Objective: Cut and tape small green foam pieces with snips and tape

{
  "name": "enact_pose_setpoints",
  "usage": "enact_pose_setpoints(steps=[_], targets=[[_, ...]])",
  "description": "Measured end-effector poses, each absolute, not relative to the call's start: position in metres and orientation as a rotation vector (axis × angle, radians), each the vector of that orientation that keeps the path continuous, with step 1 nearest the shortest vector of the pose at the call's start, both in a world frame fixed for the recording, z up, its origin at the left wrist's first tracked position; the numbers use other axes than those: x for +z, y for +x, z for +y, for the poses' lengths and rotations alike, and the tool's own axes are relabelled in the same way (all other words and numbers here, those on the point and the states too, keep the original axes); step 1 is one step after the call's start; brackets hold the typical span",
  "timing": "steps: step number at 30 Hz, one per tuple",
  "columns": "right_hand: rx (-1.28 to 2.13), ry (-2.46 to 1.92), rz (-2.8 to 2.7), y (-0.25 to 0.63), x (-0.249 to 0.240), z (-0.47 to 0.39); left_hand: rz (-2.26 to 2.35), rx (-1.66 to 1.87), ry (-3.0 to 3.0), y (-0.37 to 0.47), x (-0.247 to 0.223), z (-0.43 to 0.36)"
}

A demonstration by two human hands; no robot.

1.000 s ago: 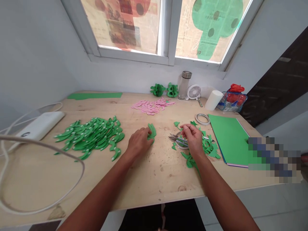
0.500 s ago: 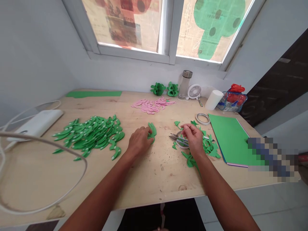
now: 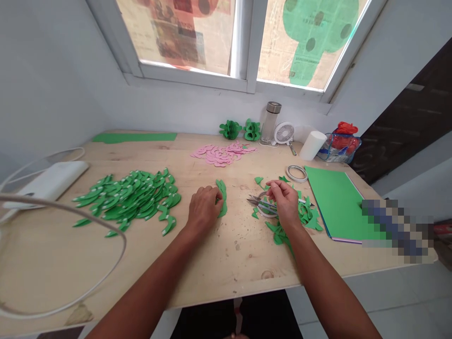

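Note:
My left hand (image 3: 205, 207) rests on the table, its curled fingers closed at the edge of a few green paper cut-outs (image 3: 222, 195) and partly covering them. My right hand (image 3: 285, 200) hovers over green paper scraps (image 3: 278, 233), with thumb and fingers drawn together; anything between them is hidden. Open scissors (image 3: 259, 202) lie by that hand, blades pointing left, across a pale ring (image 3: 265, 211); the handles are hidden beneath the hand. Left of my left hand spreads a heap of curved green paper pieces (image 3: 130, 195) with small white patches.
Pink paper cut-outs (image 3: 221, 154) lie farther back, before two green paper ornaments (image 3: 230, 129). A glass bottle (image 3: 270, 125), small fan (image 3: 284, 133) and white cylinder (image 3: 313, 145) stand behind. To the right are a tape roll (image 3: 296, 173) and green sheets (image 3: 339, 202). A cable (image 3: 120, 254) loops at left.
My left hand has shifted slightly, and the green cut-outs beside its fingers now sit closer together. My right hand has barely moved; the scissors stay put. The view has shifted a little.

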State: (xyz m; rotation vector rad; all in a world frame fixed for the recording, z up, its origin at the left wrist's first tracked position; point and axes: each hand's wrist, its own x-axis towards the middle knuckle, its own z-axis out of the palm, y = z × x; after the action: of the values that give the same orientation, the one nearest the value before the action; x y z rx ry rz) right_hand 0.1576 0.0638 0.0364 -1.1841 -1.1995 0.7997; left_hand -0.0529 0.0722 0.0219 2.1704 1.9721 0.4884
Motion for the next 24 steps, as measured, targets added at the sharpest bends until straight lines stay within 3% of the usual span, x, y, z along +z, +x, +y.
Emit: enact_pose_setpoints(steps=[7,14,24], targets=[[0.735,-1.293,-1.281,0.167,0.034,0.07,1.883,0.568,2.153,-0.049,0.026,0.07],[0.299,-1.599,-1.717,0.177,0.032,0.071,1.704,0.591,2.16,-0.038,0.029,0.067],[0.225,-1.657,-2.199,0.174,0.032,0.064,1.585,0.575,2.154,-0.018,0.031,0.067]])
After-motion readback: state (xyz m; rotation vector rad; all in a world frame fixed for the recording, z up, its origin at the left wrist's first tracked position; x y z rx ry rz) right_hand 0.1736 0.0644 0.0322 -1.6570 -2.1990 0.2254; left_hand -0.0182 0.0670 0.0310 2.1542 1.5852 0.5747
